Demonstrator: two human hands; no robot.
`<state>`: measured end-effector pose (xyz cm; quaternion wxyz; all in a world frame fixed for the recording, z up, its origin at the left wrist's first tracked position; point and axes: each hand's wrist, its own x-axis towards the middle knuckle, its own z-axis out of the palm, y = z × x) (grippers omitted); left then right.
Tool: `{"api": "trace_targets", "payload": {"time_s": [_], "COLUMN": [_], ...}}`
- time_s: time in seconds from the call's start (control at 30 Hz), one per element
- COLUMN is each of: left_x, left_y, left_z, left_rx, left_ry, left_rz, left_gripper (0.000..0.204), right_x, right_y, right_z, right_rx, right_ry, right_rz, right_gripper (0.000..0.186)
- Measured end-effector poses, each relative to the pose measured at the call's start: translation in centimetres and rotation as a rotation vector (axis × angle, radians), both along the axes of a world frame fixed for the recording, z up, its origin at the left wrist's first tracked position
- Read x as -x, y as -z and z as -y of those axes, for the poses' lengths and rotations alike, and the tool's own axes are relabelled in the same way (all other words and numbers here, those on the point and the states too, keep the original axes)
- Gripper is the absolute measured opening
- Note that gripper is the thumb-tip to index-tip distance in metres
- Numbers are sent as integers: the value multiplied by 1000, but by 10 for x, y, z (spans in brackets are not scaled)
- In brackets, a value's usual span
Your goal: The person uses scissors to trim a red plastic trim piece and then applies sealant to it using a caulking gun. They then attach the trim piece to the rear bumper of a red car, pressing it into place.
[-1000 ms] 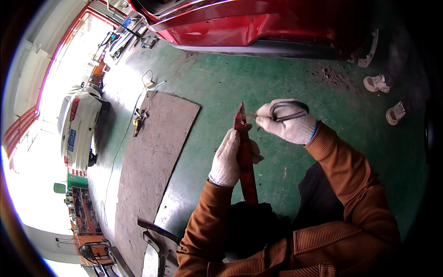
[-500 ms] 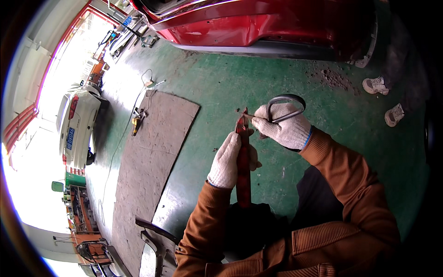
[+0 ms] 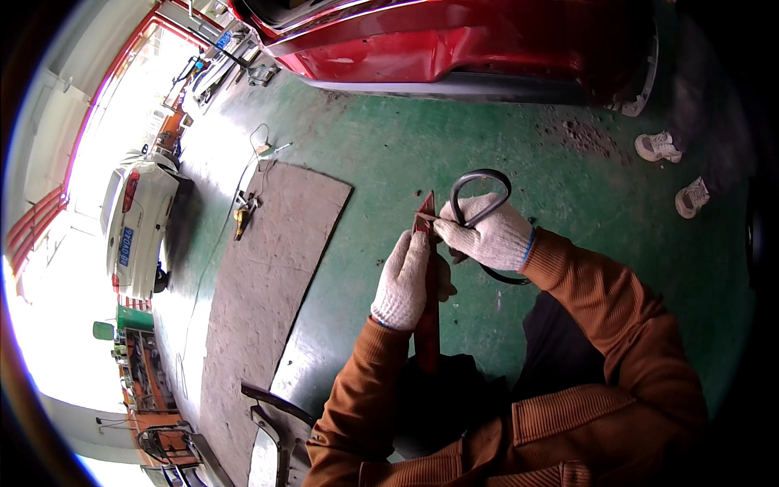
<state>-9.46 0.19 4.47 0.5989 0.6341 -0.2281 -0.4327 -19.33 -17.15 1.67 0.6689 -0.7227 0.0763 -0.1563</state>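
Observation:
My left hand, in a white knitted glove, grips a long, narrow red strip held upright above my dark-clothed lap. My right hand, also gloved, is closed on a tool with large black looped handles, apparently scissors. Its narrow tip and my right fingertips are at the strip’s upper end, just above my left thumb; whether the tip cuts or only touches it is too small to tell.
A red car stands ahead. A white car is at left, beside a dirty mat with a yellow tool. A co-worker’s shoes show at right. A dark panel part lies near my left arm.
My right hand has moved down and left toward the red strip, and the looped handle has swung more upright, with a second loop showing below. My left hand stays nearly in place.

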Motion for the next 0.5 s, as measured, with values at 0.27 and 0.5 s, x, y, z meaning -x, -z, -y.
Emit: {"api": "trace_targets", "payload": {"time_s": [0.27, 0.5], "left_x": [6, -3], "left_y": [-7, -4], "left_z": [-7, -10], "left_rx": [40, 77], "left_ry": [42, -11], "left_rz": [-26, -43], "left_gripper": [51, 57], "right_x": [4, 9], "right_y": [-13, -9], "right_z": [12, 17], "right_rx": [212, 687], "right_ry": [199, 198], "right_rz": [112, 237], "right_gripper": [27, 21]}}
